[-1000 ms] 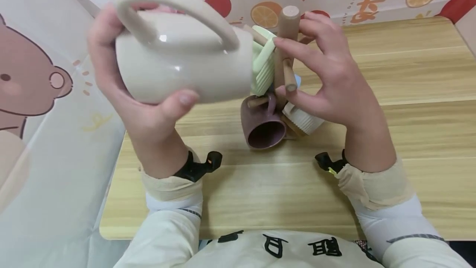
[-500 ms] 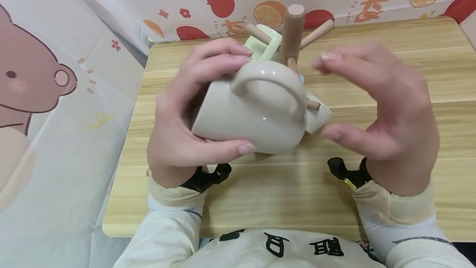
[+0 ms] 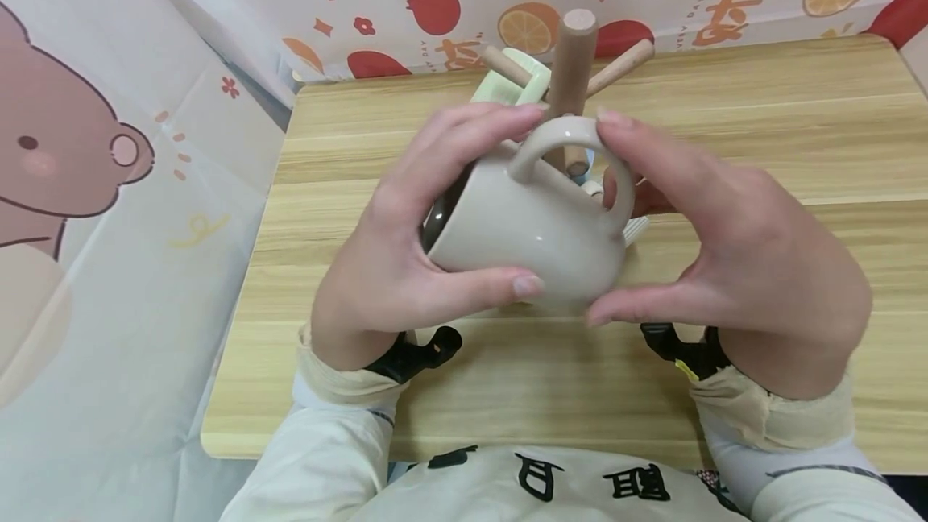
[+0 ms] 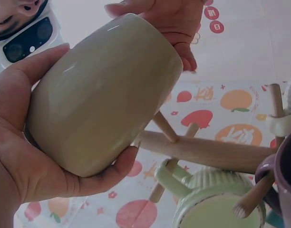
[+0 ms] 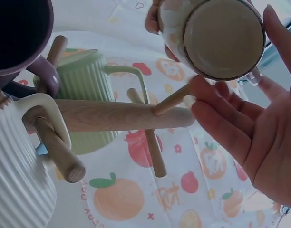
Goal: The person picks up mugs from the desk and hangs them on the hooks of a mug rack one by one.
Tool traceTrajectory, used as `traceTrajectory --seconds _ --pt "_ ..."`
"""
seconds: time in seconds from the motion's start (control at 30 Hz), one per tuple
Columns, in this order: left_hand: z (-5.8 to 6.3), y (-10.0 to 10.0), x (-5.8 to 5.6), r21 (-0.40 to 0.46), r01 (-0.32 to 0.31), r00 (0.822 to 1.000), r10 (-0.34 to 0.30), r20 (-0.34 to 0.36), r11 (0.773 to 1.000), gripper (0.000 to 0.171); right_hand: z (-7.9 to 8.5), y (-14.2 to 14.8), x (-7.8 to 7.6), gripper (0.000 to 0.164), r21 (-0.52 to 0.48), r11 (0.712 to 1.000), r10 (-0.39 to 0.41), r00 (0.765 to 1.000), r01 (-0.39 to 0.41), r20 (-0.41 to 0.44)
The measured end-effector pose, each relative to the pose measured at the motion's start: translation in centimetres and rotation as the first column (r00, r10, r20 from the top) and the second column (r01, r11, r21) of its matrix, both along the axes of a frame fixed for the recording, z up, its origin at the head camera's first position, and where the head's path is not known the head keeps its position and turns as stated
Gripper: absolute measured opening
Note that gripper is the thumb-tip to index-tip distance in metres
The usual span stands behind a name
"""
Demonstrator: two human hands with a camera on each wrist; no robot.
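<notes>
My left hand [image 3: 406, 256] grips a glossy cream mug [image 3: 536, 248] round its body near the rim. The mug lies tilted on its side in the air, handle up, with its dark mouth toward the left palm. My right hand [image 3: 754, 264] has come to the base end: the index fingertip is at the handle and the thumb at the base edge. In the right wrist view its fingertips reach the edge of the round base. Right behind the mug stands a wooden mug tree [image 3: 573, 63] with several pegs.
On the tree hang a green ribbed mug [image 5: 83, 80], a purple mug [image 4: 283, 190] and a white ribbed mug [image 5: 22, 161]. An upper peg [image 3: 623, 67] points back right. The wooden table [image 3: 797, 143] meets a fruit-print cloth [image 3: 652, 14] behind.
The left hand has brought the cream mug down and right from the upper left and turned it. The right hand left the tree, drew back, then closed in on the mug's base and handle.
</notes>
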State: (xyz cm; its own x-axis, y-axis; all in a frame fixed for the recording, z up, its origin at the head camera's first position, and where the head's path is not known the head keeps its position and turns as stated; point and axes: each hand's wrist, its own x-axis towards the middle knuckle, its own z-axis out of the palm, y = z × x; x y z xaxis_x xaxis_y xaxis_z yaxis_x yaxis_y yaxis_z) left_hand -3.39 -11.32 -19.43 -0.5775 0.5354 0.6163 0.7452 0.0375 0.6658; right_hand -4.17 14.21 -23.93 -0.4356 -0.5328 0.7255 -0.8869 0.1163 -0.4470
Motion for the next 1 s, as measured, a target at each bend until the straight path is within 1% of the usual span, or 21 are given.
traceTrajectory --seconds 0.03,0.1,0.23,0.3,0.37,0.43,0.57,0.7,0.77,0.8,0.87,0.93,1.0 --pt "-0.1 0.1 0.0 -0.007 0.001 1.0 -0.001 -0.006 1.0 0.082 0.2 0.1 0.2 0.121 0.036 0.999 -0.015 1.0 0.015 0.006" --pt "-0.2 0.2 0.0 -0.019 0.002 1.0 -0.002 -0.011 1.0 0.081 0.4 0.3 0.2 0.124 0.076 0.997 -0.018 0.999 0.016 0.031" --pt "-0.6 0.4 0.0 -0.051 -0.027 1.0 0.026 -0.011 0.998 0.079 0.7 0.3 0.0 0.124 0.118 0.993 -0.002 0.997 -0.007 0.079" --pt "-0.8 0.3 0.1 -0.091 -0.058 0.998 0.057 -0.009 0.994 0.08 1.0 0.3 -0.1 0.124 0.164 0.986 -0.016 0.996 0.002 0.088" --pt "-1.0 0.3 0.1 -0.149 -0.105 0.994 0.103 -0.021 0.983 0.081 1.1 0.3 -0.3 0.125 0.215 0.977 -0.024 0.995 0.002 0.099" --pt "-1.1 0.3 0.1 -0.221 -0.156 0.988 0.148 -0.049 0.963 0.082 1.2 0.4 -0.5 0.123 0.259 0.966 -0.01 0.993 -0.02 0.115" --pt "-1.3 0.6 0.2 -0.356 -0.237 0.971 0.21 -0.113 0.904 0.085 1.3 0.8 -0.5 0.119 0.315 0.946 0.02 0.987 -0.07 0.158" --pt "-1.3 1.1 0.3 -0.46 -0.274 0.962 0.241 -0.13 0.845 0.088 1.8 1.3 -0.2 0.121 0.385 0.921 -0.036 0.969 -0.062 0.243" --pt "-1.4 1.3 0.4 -0.499 -0.287 0.958 0.252 -0.137 0.818 0.09 2.1 1.4 -0.1 0.122 0.427 0.903 -0.077 0.956 -0.054 0.283" --pt "-1.4 1.3 0.4 -0.512 -0.291 0.957 0.254 -0.142 0.808 0.091 2.2 1.4 -0.1 0.122 0.443 0.895 -0.091 0.949 -0.055 0.3" --pt "-1.5 1.4 0.4 -0.534 -0.296 0.955 0.257 -0.148 0.792 0.093 2.2 1.5 -0.2 0.121 0.475 0.879 -0.115 0.944 -0.048 0.308" --pt "-1.7 1.4 0.3 -0.545 -0.301 0.953 0.262 -0.15 0.783 0.094 2.3 1.6 -0.3 0.12 0.5 0.865 -0.135 0.939 -0.044 0.317" --pt "-1.8 1.4 0.2 -0.551 -0.306 0.951 0.268 -0.152 0.776 0.095 2.1 1.7 -0.6 0.118 0.517 0.855 -0.144 0.941 -0.037 0.306"
